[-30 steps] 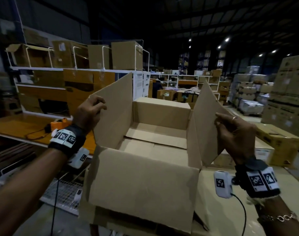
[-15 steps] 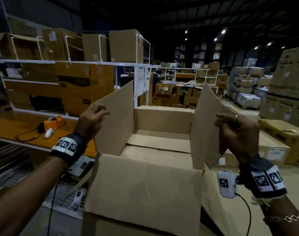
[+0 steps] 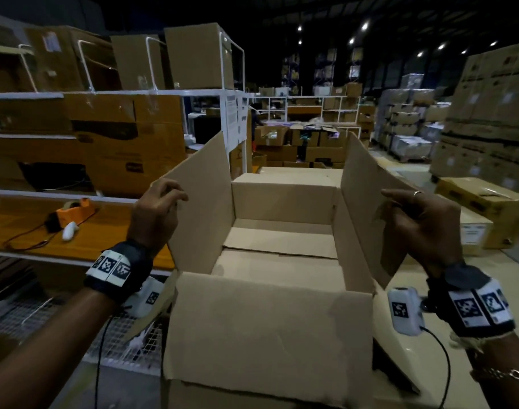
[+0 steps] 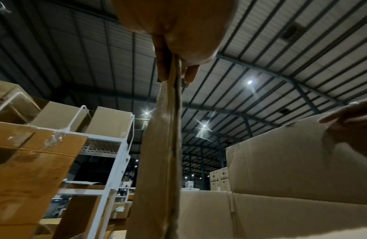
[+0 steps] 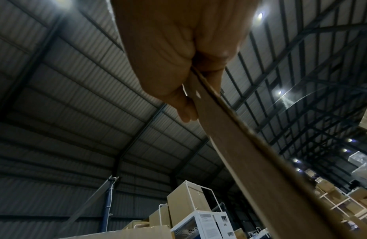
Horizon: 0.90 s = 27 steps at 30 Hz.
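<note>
An open, empty cardboard box [image 3: 261, 335] stands right in front of me with its four top flaps up. My left hand [image 3: 157, 211] pinches the near top edge of the left flap [image 3: 205, 199], seen edge-on in the left wrist view as the flap [image 4: 164, 145] under my left hand [image 4: 174, 40]. My right hand [image 3: 420, 219] pinches the right flap [image 3: 361, 202]; in the right wrist view the thumb and fingers of that hand [image 5: 174, 56] clamp the flap's edge [image 5: 239, 137]. Two folded bottom flaps [image 3: 278, 243] cover the box floor.
A white shelf unit [image 3: 175, 91] loaded with cartons stands at the left, above an orange bench [image 3: 104, 231] with an orange tape dispenser [image 3: 72, 214]. A wire-mesh shelf [image 3: 125, 343] lies lower left. Cartons [image 3: 485, 205] sit at the right, with stacked pallets behind.
Both hands keep hold of the side flaps. The box has come a little closer and lower in view, and the flaps stand slightly more upright.
</note>
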Each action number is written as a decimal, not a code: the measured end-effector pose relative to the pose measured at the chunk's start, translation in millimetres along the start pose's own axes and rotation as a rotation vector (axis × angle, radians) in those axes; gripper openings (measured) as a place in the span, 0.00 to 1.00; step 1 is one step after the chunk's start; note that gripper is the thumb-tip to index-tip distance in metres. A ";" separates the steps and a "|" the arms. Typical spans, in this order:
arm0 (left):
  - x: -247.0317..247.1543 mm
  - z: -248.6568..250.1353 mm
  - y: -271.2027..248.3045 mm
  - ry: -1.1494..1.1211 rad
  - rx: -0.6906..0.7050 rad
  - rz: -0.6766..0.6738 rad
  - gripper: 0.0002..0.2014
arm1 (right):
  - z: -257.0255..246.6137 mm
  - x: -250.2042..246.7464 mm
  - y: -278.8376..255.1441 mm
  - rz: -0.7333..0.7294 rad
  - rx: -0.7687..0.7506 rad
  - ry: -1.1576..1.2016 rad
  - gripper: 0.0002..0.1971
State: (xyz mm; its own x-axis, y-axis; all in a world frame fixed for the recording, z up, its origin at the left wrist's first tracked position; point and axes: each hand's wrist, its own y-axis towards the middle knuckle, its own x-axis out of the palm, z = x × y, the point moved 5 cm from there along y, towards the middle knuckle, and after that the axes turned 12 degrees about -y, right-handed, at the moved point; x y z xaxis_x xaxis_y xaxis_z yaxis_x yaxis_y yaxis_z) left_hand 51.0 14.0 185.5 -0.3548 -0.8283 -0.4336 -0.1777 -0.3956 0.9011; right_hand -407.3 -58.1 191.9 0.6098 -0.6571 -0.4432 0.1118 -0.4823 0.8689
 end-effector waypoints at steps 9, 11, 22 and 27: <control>-2.7 -7.5 -20.7 -0.074 -0.073 -0.085 0.06 | -30.7 -12.7 3.2 -0.046 0.049 -0.093 0.16; 1.1 -16.8 -30.8 -0.082 -0.089 -0.114 0.06 | -32.5 -4.4 2.2 -0.060 0.063 -0.106 0.16; 16.9 -38.0 -80.1 -0.070 -0.103 -0.269 0.13 | -37.1 57.6 -50.4 -0.201 0.092 -0.100 0.21; 22.2 -41.5 -96.0 -0.039 -0.140 -0.290 0.15 | -39.2 93.6 -75.8 -0.298 0.109 -0.103 0.25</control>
State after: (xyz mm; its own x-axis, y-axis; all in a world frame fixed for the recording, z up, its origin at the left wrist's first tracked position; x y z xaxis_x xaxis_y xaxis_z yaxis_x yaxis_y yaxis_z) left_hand 98.3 17.2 89.7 -0.3434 -0.6585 -0.6697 -0.1494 -0.6657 0.7311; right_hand -328.0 -60.3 93.2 0.4795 -0.5304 -0.6991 0.1853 -0.7175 0.6714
